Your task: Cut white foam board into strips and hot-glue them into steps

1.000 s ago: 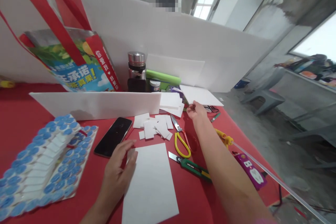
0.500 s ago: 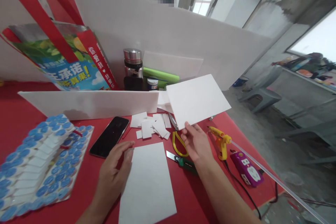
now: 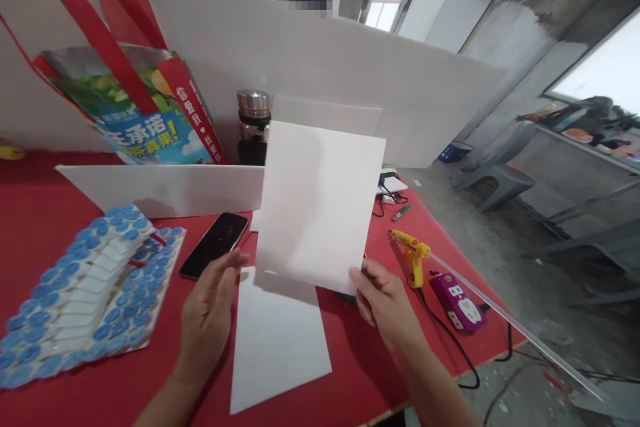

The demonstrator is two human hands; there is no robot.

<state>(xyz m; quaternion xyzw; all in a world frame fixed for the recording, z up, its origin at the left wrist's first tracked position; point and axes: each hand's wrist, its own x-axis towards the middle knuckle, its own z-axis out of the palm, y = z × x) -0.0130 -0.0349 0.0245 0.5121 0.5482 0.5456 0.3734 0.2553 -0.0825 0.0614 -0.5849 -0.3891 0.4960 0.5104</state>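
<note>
A white foam board sheet (image 3: 320, 203) is pinched at its lower right corner by my right hand (image 3: 385, 300), raised and tilted above the table. Below it a second white sheet (image 3: 280, 347) lies flat on the red tabletop. My left hand (image 3: 213, 307) is beside that lower sheet's left edge, fingers apart and holding nothing. Just beyond its fingertips lies a black smartphone (image 3: 215, 245). The raised sheet hides the yellow-handled scissors, most of the white offcuts and nearly all of the green utility knife.
A yellow glue gun (image 3: 413, 253) with a long clear stick and a purple power strip (image 3: 457, 300) occupy the right side. A board with blue roundels (image 3: 143, 300) lies left. Behind stand a low white panel (image 3: 200, 187), a shopping bag (image 3: 150, 127) and a flask (image 3: 253, 113).
My right hand has swung the raised sheet left and more upright, over the offcuts and scissors. My left hand stays near the lower sheet. The view has shifted slightly.
</note>
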